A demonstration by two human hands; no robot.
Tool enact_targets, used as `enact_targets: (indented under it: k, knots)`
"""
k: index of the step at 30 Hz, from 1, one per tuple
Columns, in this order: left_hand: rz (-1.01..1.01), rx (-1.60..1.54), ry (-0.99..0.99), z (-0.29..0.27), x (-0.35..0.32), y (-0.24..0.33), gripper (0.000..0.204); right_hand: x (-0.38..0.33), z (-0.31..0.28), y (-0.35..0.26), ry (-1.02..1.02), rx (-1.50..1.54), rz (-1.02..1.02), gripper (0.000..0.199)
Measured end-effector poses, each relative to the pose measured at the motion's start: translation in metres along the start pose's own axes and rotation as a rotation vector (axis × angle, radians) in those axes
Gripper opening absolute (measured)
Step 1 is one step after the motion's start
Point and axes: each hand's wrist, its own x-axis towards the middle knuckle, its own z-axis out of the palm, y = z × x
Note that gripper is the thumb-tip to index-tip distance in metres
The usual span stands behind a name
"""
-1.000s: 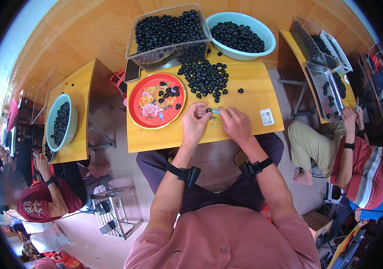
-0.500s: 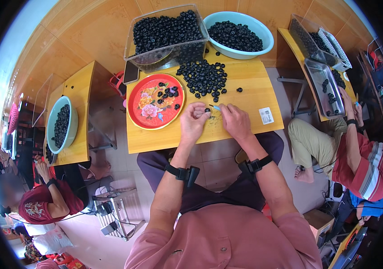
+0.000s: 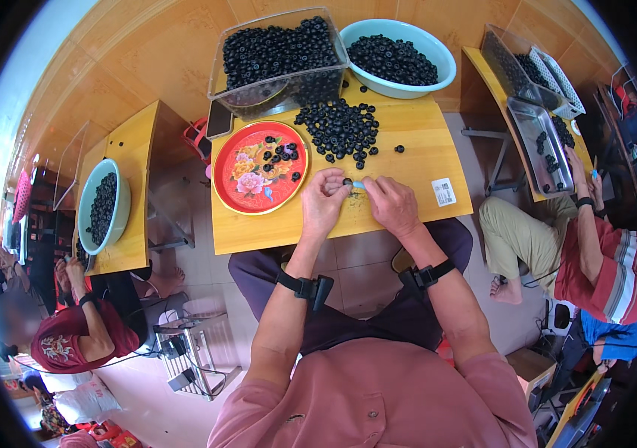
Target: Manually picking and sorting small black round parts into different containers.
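On the table (image 3: 419, 149), bin (image 3: 258, 87) and basin (image 3: 402, 91) of black pieces (image 3: 281, 52), one piece (image 3: 347, 181) in left hand (image 3: 323, 200), blue tool (image 3: 358, 184) in right hand (image 3: 393, 204)

Love the tray (image 3: 229, 194) by the table's left edge: bright red, gold rim, with pink and yellow-orange flowers (image 3: 250, 181) plus a dash of blue. The table (image 3: 255, 231) itself is warm yellow with a faint wood grain. All the small round pieces (image 3: 339, 131) are basically blue-black. At the far right corner the basin (image 3: 400, 91) is pale aqua, while the bin (image 3: 281, 81) at the far left corner is colourless see-through plastic. Tool handle (image 3: 358, 185) near the front edge? Light blue. The label (image 3: 444, 192) by the right edge is white with black print.
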Motion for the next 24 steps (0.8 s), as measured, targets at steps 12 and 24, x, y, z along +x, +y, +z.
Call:
enact_targets:
  k: [12,24]
  knots:
    - [0.008,0.024,0.007,-0.001,0.0011,-0.0048,0.03,0.0,0.0011,0.0002,-0.013,0.009,0.021,0.022]
    - [0.005,-0.093,-0.003,-0.0066,-0.0004,-0.0088,0.025,0.0004,0.0063,0.0017,-0.027,-0.031,0.109,0.019]
